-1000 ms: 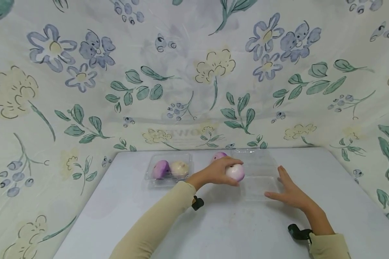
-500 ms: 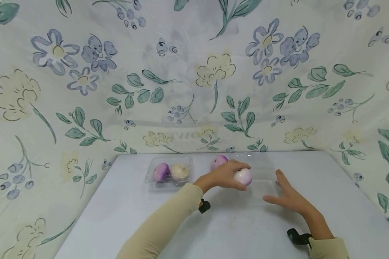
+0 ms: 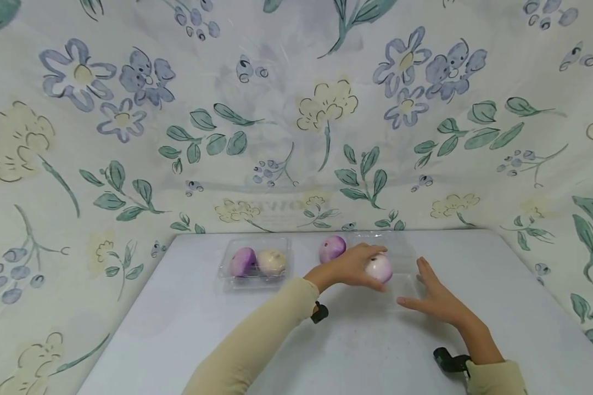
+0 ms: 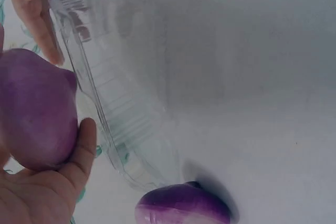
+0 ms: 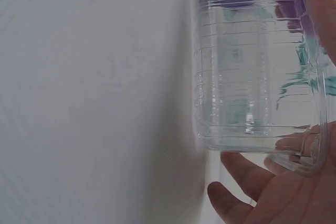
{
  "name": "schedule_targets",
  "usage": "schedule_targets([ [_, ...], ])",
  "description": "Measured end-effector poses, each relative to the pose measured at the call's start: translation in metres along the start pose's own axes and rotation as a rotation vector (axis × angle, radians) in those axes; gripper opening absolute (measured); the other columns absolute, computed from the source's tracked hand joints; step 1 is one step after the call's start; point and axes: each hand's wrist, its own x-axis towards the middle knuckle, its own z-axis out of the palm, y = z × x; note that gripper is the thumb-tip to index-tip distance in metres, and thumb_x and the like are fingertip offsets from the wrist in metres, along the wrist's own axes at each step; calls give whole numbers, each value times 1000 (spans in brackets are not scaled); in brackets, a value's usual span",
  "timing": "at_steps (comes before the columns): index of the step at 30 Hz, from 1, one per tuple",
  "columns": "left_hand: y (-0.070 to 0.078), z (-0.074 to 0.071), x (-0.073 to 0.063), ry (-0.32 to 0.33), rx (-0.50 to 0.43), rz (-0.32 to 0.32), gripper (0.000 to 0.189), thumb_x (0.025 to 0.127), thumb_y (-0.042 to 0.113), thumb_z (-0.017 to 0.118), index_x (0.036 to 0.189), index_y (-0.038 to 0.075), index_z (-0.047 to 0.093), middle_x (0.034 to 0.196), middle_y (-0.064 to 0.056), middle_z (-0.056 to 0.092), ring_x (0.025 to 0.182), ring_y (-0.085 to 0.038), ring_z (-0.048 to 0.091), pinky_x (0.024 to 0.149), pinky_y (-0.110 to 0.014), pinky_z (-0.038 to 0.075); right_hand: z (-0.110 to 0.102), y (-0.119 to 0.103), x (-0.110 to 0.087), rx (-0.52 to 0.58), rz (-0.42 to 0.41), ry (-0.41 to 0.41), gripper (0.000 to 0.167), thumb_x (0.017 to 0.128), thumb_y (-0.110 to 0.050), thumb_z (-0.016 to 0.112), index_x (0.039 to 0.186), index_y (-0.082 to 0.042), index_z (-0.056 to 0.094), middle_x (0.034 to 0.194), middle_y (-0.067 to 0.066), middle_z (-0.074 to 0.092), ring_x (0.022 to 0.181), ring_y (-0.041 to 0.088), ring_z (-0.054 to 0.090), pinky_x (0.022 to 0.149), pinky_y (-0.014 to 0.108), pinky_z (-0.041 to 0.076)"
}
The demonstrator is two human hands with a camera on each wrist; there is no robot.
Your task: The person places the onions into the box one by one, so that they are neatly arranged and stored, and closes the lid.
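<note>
In the head view my left hand (image 3: 350,267) grips a shiny purple-and-white onion (image 3: 379,269) over the clear plastic container (image 3: 402,286). The left wrist view shows this onion (image 4: 37,108) from its purple side, fingers curled round it, beside the container's rim. My right hand (image 3: 437,296) stays at the container's right side, thumb and fingers spread apart. Seen from the right wrist, its fingertips lie right by the container's ribbed wall (image 5: 236,77). A second purple onion (image 3: 332,248) rests on the table behind my left hand, left of the container.
On the left stands another clear container (image 3: 232,282), holding a purple onion (image 3: 242,262) and a cream-coloured bulb (image 3: 271,262). The white table (image 3: 178,329) ends at a flower-patterned curtain (image 3: 277,137). Each wrist wears a black camera (image 3: 449,360).
My left hand has carried the onion to the right, further over the container. The onion behind it shows more fully. My right hand has hardly moved.
</note>
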Motion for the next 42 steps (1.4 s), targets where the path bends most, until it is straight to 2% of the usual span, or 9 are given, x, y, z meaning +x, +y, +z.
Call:
schedule_targets([
  [6, 2, 3, 5, 11, 15, -19, 78, 80, 41, 81, 144, 11, 49, 139, -6, 57, 121, -17, 53, 100, -27, 49, 0, 0, 2, -12, -7, 12, 120, 84, -47, 75, 155, 5, -7, 163, 29, -9, 145, 54, 18, 112, 71, 19],
  [10, 2, 8, 6, 9, 8, -37, 78, 80, 42, 81, 144, 12, 49, 138, -6, 56, 121, -17, 53, 99, -29, 49, 1, 0, 2, -20, 0, 9, 119, 84, -46, 75, 155, 5, -6, 163, 29, -8, 145, 54, 17, 112, 71, 18],
  [18, 3, 21, 14, 44, 6, -22, 77, 80, 44, 80, 144, 14, 50, 137, -5, 57, 121, -16, 53, 99, -27, 49, 2, -1, 0, -4, 0, -6, 119, 85, -45, 74, 155, 6, -7, 162, 30, -10, 144, 55, 19, 112, 71, 21],
  [26, 3, 31, 21, 50, 3, -37, 79, 80, 44, 79, 144, 11, 47, 136, -7, 58, 120, -17, 54, 100, -25, 47, 1, -3, 0, -5, -42, 10, 118, 84, -43, 75, 155, 7, -5, 162, 32, -7, 142, 55, 24, 110, 70, 26],
  [31, 3, 35, 24, 46, -46, -48, 80, 79, 40, 82, 142, 6, 46, 137, -8, 57, 123, -17, 55, 104, -25, 46, 1, -2, 0, 11, -30, 0, 119, 84, -45, 75, 155, 6, -6, 162, 31, -8, 143, 55, 22, 111, 71, 23],
  [36, 3, 37, 27, 35, -83, -78, 82, 77, 39, 84, 141, 7, 44, 137, -8, 56, 122, -16, 56, 103, -25, 47, 1, -1, 2, 3, -21, 4, 119, 84, -48, 74, 155, 4, -7, 163, 29, -9, 144, 55, 20, 112, 71, 20],
  [39, 3, 39, 28, 35, -75, -96, 80, 77, 39, 84, 140, 9, 45, 135, -6, 58, 120, -15, 56, 103, -26, 47, 1, -1, 3, 9, -16, 11, 119, 84, -48, 74, 156, 3, -6, 163, 28, -9, 145, 54, 19, 112, 71, 19],
  [42, 4, 42, 30, 13, -47, -77, 78, 78, 40, 83, 140, 10, 47, 135, -5, 58, 121, -15, 56, 103, -26, 47, 1, -2, 0, 24, 2, 1, 121, 83, -49, 74, 155, 4, -7, 163, 29, -10, 145, 54, 17, 112, 71, 19],
])
